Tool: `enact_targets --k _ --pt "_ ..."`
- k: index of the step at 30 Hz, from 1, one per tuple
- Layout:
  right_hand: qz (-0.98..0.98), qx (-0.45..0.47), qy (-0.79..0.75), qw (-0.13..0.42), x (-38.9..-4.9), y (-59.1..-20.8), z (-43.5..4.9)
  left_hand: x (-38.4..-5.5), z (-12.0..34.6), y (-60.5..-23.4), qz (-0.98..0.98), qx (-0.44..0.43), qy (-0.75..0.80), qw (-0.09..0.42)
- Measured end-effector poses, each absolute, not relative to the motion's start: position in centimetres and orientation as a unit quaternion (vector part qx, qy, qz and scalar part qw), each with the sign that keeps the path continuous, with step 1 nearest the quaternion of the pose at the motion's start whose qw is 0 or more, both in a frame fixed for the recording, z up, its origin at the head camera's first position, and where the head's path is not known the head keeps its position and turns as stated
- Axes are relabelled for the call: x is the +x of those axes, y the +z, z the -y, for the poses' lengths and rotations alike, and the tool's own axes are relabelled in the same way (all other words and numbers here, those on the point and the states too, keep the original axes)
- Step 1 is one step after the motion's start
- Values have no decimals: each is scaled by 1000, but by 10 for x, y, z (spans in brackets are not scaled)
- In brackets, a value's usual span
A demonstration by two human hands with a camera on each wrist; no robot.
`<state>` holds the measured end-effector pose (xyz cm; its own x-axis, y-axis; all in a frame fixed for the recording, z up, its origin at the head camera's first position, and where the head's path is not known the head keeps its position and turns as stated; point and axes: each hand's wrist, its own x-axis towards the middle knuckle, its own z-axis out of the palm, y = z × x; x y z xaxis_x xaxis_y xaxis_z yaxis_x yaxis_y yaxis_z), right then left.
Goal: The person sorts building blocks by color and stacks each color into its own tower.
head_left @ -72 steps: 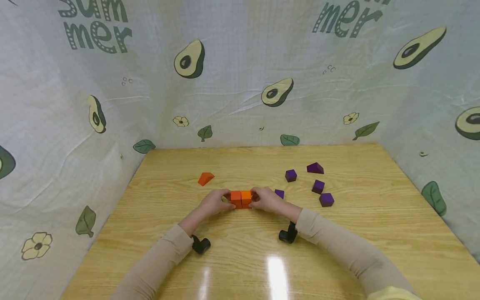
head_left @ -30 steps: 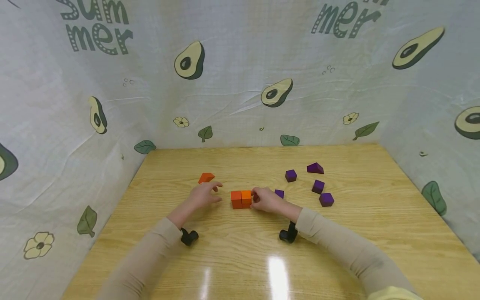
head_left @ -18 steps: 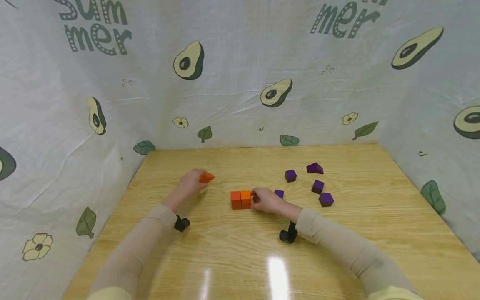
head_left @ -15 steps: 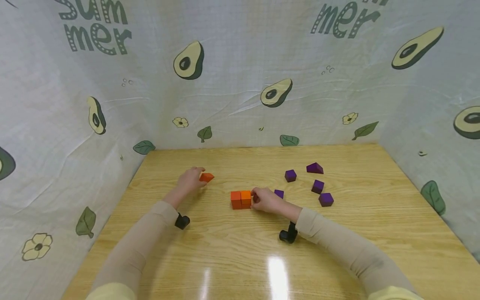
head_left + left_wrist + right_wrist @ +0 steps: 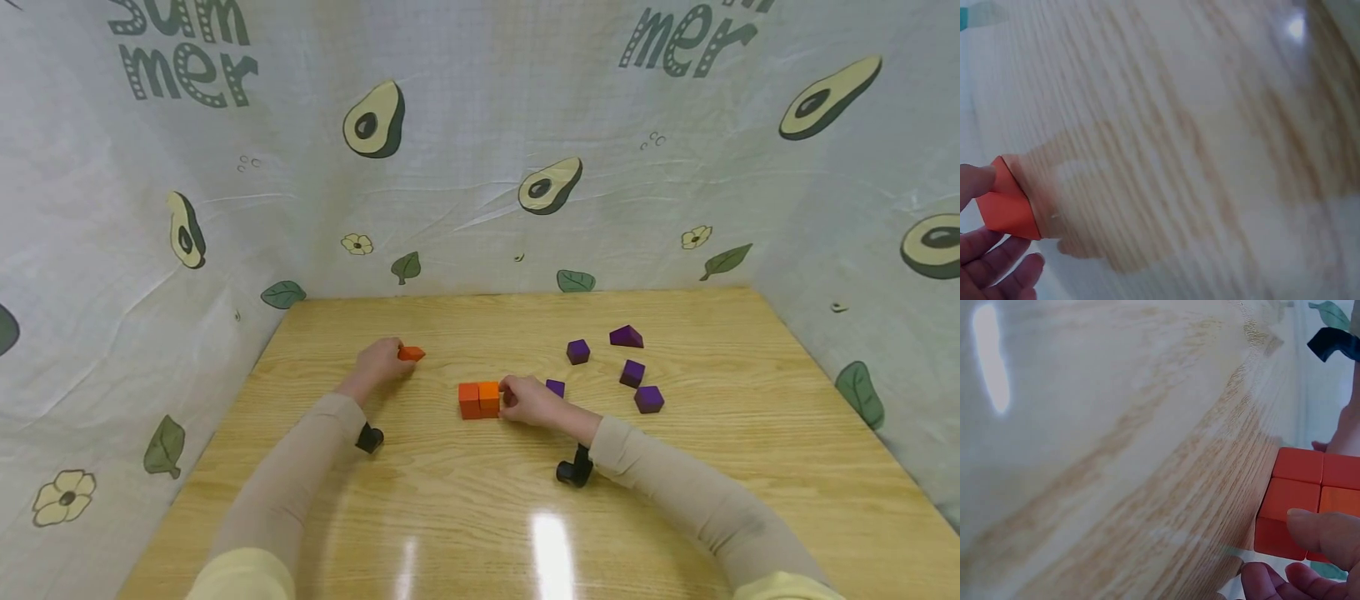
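Observation:
My left hand (image 5: 380, 361) pinches an orange wedge-shaped block (image 5: 412, 353) at the table's back left. The left wrist view shows the thumb on one face of this wedge block (image 5: 1009, 206) and the fingers curled under it. Mid-table stands a small stack of orange cubes (image 5: 469, 402), two side by side with others beneath. At its right side is my right hand (image 5: 531, 402). In the right wrist view the thumb lies over the front of the orange cubes (image 5: 1291, 497), with curled fingertips along the side, holding the right-hand column.
Behind and right of my right hand lie several purple cubes (image 5: 578, 352) and a purple wedge block (image 5: 627, 337). One purple cube (image 5: 555, 388) sits just behind the right hand. A patterned cloth (image 5: 465, 208) walls the wooden table (image 5: 442, 517) at back and sides.
My left hand has left the orange stack, moved left and back, and taken hold of the orange wedge block. The right hand has stayed at the stack; the view shifts slightly.

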<state>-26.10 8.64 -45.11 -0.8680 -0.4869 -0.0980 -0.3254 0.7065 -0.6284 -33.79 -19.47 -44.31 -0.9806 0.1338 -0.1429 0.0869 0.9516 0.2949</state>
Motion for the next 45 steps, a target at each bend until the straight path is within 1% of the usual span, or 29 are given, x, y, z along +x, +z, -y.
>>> enact_targets --k 8,20,28,34,39,45 --pt "-912 -218 -320 135 -259 -451 -85 -335 198 -448 -983 44 172 53" --pt "-910 -227 -321 131 -258 -451 -85 -331 195 -439 -979 66 185 44" --pt "-911 -226 -321 129 -258 -452 -86 -318 180 -424 -971 122 204 34" --pt "-908 -229 -329 124 -259 -453 -87 -303 166 -415 -958 167 229 46" --pt "-897 -226 -361 118 -258 -457 -88 -290 156 -403 -947 192 251 52" --pt "-881 -201 -414 112 -257 -465 -88 -284 148 -394 -944 213 247 43"
